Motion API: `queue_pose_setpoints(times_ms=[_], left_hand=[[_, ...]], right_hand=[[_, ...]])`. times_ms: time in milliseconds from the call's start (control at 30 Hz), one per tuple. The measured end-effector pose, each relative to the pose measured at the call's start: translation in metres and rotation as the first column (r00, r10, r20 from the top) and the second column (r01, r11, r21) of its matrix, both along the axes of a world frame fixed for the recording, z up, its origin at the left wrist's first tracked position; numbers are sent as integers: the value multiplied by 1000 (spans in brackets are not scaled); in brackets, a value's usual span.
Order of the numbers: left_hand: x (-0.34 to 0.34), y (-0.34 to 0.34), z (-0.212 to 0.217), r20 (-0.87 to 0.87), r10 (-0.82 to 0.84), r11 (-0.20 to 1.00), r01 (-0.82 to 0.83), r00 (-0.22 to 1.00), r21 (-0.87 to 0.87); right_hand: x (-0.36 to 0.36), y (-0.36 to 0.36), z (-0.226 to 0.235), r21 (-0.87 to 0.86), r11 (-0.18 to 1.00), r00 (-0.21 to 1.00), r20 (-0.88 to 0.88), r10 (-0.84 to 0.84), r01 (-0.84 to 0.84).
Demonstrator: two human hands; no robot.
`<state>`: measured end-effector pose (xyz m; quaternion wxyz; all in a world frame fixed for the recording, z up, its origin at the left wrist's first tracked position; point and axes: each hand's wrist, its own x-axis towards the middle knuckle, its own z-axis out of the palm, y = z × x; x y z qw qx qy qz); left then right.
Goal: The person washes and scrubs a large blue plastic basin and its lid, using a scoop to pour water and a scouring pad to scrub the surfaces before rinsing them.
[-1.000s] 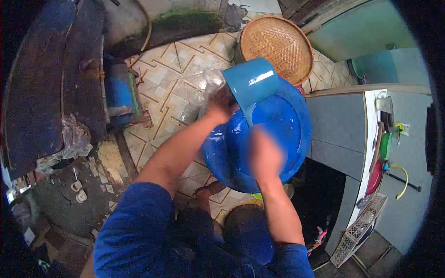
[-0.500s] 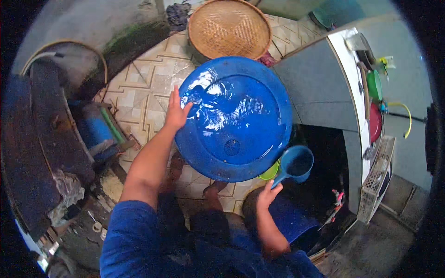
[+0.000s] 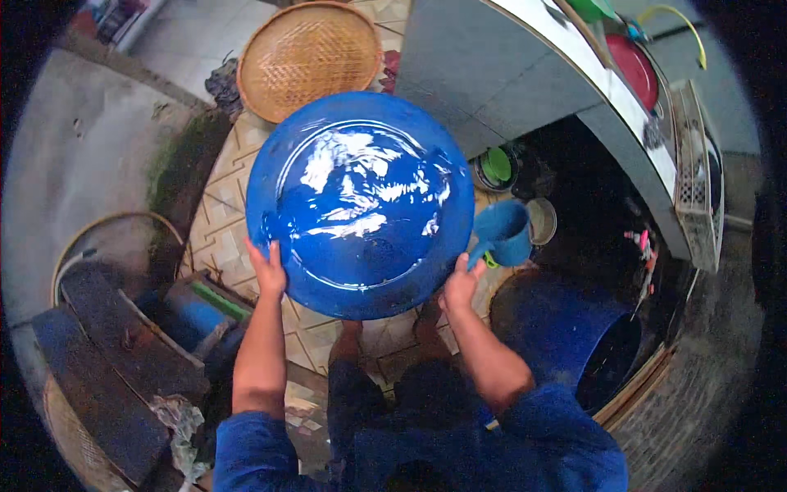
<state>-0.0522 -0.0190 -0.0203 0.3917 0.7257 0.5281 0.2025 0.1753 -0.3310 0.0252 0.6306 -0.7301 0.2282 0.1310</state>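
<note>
A large round blue plastic basin (image 3: 361, 305) fills the middle of the view, wet and shiny, with light rippling on water inside it. My left hand (image 3: 269, 271) grips its near left rim, thumb apart from the fingers; part of the fingers is hidden by the rim. At the near right rim, my right hand (image 3: 461, 287) is closed round the handle of a blue water dipper (image 3: 506, 235). The dipper's cup sticks out just right of the basin, and that hand also touches the rim. My feet show below the basin's near edge.
Beyond the basin leans a round woven bamboo tray (image 3: 311, 57). A tiled counter (image 3: 492, 66) runs along the right, with pots, a green bowl (image 3: 497, 166) and a dark blue barrel (image 3: 557, 320) lower down. Dark boards (image 3: 123, 336) and a hose (image 3: 115, 220) stand left.
The basin has shifted left in view and tilted differently, its reflections changing. My left hand slid from its left side to the near left rim; my right hand brought the dipper to the rim.
</note>
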Motion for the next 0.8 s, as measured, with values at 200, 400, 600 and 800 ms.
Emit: queue_pose_setpoints(times_ms=[200,400,600,800], left_hand=[[-38,-65,-7,2,293,953,-292,956,-85],[45,-181,43,-79,553,708,-519,829,-479],[36,-247,-57,-450,504,863,-422,737,276],[98,-279,39,-786,-105,993,25,609,-113]], right_hand=[[78,42,28,-126,934,922,161,351,-334],[88,2,87,310,934,978,158,136,-180],[25,-187,143,-257,966,954,279,111,-38],[-6,-395,174,-776,588,945,321,57,228]])
